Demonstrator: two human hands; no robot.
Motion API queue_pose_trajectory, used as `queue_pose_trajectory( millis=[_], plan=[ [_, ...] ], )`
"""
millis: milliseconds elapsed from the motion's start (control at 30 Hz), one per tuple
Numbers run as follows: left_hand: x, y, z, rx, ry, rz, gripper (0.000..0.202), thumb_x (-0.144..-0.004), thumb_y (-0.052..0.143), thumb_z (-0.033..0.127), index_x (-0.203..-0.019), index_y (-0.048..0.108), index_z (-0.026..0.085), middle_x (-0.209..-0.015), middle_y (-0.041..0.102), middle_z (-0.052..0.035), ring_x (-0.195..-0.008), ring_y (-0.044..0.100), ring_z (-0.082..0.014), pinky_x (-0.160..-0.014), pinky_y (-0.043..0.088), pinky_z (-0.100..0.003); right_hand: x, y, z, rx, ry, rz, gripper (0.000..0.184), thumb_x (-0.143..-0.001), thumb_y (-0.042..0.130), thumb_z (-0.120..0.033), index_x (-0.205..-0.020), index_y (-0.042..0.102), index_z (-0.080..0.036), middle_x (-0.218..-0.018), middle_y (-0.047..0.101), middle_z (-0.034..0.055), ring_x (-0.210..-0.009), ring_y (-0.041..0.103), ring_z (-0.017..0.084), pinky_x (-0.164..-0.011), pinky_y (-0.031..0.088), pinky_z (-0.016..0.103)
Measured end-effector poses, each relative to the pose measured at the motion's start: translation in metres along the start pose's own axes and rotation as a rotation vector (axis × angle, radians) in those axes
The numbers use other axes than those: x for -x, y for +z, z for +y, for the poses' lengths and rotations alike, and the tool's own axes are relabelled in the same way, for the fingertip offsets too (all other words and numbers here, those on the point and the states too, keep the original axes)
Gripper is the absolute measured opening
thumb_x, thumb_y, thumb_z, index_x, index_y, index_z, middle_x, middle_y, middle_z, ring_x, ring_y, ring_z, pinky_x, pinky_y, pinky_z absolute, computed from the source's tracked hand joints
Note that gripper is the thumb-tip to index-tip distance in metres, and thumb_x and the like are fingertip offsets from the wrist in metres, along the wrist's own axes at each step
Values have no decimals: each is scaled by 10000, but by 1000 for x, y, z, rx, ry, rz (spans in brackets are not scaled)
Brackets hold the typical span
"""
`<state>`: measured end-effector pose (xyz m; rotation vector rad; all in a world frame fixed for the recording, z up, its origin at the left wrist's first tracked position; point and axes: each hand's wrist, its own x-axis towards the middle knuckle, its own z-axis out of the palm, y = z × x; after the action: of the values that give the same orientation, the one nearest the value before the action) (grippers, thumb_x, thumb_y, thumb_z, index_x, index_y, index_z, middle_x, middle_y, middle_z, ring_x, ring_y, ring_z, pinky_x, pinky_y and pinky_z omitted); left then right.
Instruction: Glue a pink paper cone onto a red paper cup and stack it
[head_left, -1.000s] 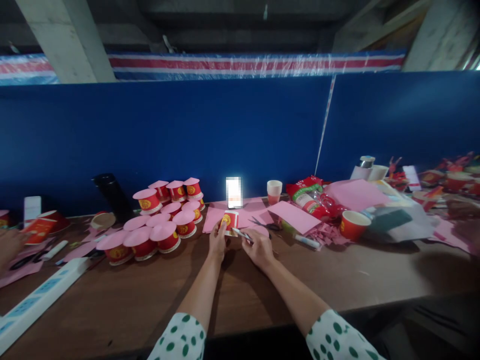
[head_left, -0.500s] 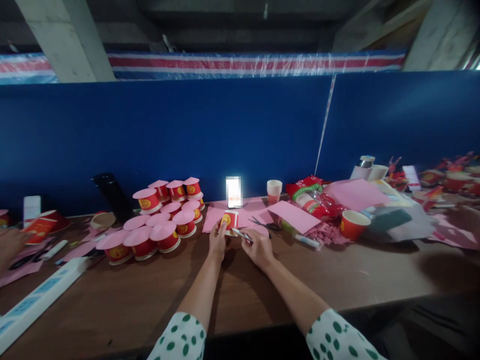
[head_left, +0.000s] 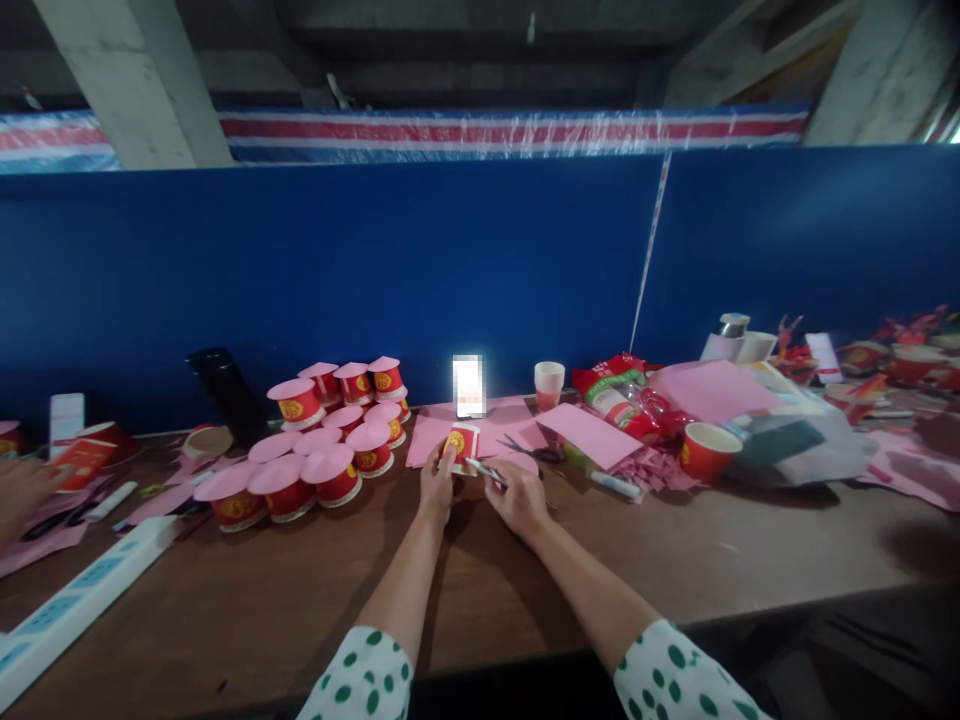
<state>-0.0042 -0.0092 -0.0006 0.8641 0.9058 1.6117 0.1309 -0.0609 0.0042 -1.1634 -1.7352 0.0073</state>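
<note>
My left hand (head_left: 436,482) is closed around a small red paper cup (head_left: 463,443) with a gold emblem, held tilted just above the table in the middle. A white pen (head_left: 480,467) lies between the fingers of my right hand (head_left: 517,495), its front end close to the cup's lower right side; whether it touches cannot be made out. Behind my right hand, scissors (head_left: 546,453) rest beside a round piece of pink paper (head_left: 523,461). Pink paper sheets (head_left: 427,430) lie under and behind the cup. A lit phone (head_left: 469,388) stands upright against the blue partition.
On the left are several red cups topped with pink paper discs (head_left: 328,464), a black bottle (head_left: 225,395) and a white power strip (head_left: 82,605). Another person's hand (head_left: 26,490) shows at the left edge. To the right are a red snack bag (head_left: 622,390) and an orange-red cup (head_left: 709,452).
The cup in my left hand has tilted slightly. My right hand keeps the pen beside it, nearly in the same place.
</note>
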Motion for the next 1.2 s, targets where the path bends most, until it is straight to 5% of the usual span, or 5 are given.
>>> queue_pose_trajectory(
  millis=[600, 1200],
  plan=[
    [6, 4, 8, -7, -30, 15, 450, -647, 693, 401, -1035, 620, 186, -682, 634, 11, -547, 573, -101, -538, 427, -209, 2, 1, 2, 1, 2, -7, 219, -773, 516, -177, -941, 646, -227, -854, 698, 24, -758, 644, 161, -722, 491, 238],
    [7, 6, 11, 79, -48, 10, 439, -616, 716, 396, -977, 614, 168, -747, 645, -1, -589, 599, -102, -567, 461, -217, 2, 3, 3, -73, 26, 25, 220, -782, 497, -167, -941, 644, -210, -852, 692, 33, -748, 636, 168, -723, 485, 247]
  ],
)
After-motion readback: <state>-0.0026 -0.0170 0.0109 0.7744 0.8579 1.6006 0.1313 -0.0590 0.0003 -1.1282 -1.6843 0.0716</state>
